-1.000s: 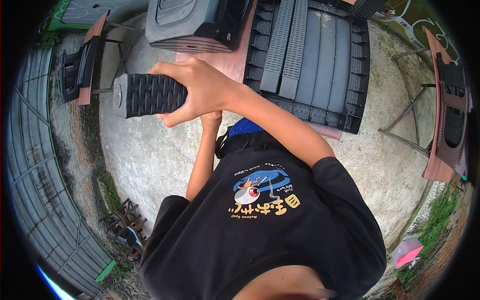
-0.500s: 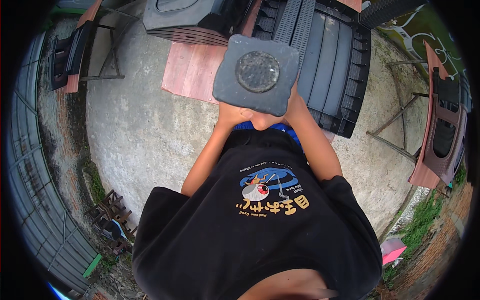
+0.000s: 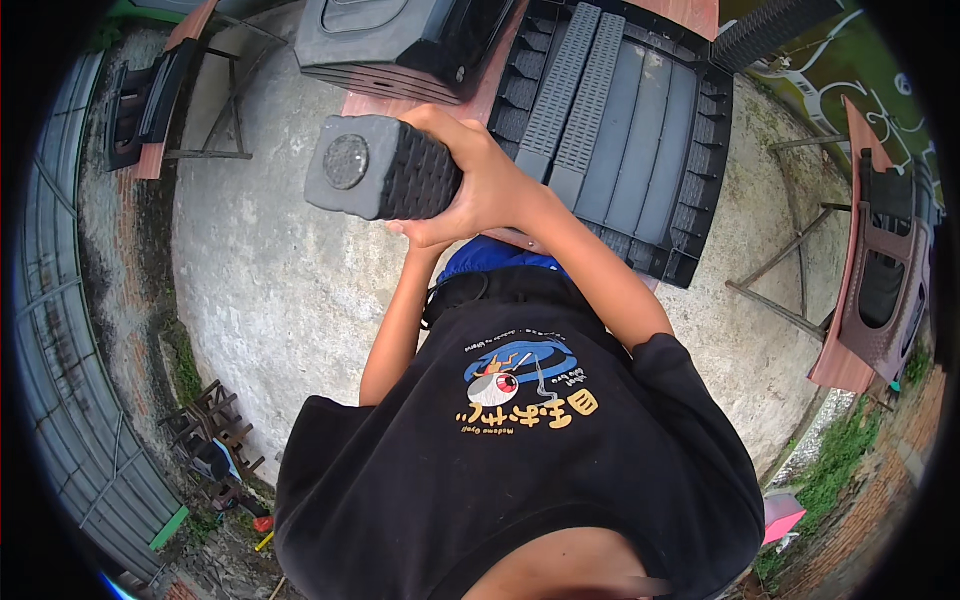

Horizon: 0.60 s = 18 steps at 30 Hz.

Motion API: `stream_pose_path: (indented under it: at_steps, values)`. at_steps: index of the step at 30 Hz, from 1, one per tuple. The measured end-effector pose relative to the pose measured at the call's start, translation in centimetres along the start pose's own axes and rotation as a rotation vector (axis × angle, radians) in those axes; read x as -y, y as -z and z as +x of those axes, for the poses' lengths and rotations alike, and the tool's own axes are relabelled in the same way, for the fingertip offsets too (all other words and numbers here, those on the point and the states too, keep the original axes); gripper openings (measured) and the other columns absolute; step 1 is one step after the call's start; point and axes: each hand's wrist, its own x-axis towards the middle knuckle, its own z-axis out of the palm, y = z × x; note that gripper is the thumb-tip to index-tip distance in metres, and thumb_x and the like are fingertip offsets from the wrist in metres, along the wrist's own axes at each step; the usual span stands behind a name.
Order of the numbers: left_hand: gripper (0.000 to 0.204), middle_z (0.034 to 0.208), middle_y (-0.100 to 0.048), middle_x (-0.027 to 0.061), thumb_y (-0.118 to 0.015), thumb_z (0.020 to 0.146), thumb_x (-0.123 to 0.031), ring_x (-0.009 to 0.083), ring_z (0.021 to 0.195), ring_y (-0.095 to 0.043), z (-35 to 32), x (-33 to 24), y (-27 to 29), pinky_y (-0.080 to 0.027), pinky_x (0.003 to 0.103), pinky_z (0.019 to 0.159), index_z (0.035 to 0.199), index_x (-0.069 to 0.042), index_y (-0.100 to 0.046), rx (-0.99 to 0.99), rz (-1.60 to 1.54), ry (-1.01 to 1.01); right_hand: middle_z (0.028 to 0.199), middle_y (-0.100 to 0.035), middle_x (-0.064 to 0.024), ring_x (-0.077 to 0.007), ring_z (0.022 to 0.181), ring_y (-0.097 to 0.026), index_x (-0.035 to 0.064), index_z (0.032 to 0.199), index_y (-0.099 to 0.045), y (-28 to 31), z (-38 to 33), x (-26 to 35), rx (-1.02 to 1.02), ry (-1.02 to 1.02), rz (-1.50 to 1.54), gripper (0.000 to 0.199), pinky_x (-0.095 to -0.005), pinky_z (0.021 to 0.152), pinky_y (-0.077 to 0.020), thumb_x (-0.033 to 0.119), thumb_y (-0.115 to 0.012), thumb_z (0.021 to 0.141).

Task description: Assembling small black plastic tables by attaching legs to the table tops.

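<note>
Gripping ribbed grey block (image 3: pixel 385 168), right hand (image 3: pixel 480 185) (left hidden)

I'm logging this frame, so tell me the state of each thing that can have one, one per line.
Leg: held up off the table, lying sideways, its round-capped end toward the person's left.
Right hand: closed around the leg.
Left hand: mostly hidden behind the leg and right hand, grip unclear.
Panel: lying flat on the table.
Stack: resting on the table, untouched.
</note>
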Motion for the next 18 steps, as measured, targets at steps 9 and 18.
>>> stream_pose_path:
  at_steps: [9,18]
  values:
    - [0.078,0.127,-0.061,0.0145,-0.090,0.062,-0.030,0.0243,0.116,-0.059,-1.8,4.9,0.0,-0.047,0.039,0.100,0.125,0.003,-0.059,-0.007,0.070,-0.048,0.114,-0.068,-0.0138,-0.0297,0.114,-0.062,0.0035,0.122,-0.063,0.7,6.8,8.5,-0.112,0.429,-0.328,0.060,-0.0457,0.101,-0.0467,0.055,-0.061,0.092]
    - [0.065,0.114,-0.066,0.0120,-0.087,0.073,-0.034,0.0230,0.103,-0.064,-1.5,5.0,-0.3,-0.050,0.040,0.094,0.121,0.003,-0.060,-0.042,-0.089,0.017,0.077,-0.071,-0.0074,-0.0243,0.091,-0.067,0.0038,0.073,-0.073,-0.8,10.2,12.3,0.223,0.619,-0.737,0.061,-0.0431,0.097,-0.0447,0.053,-0.044,0.095]
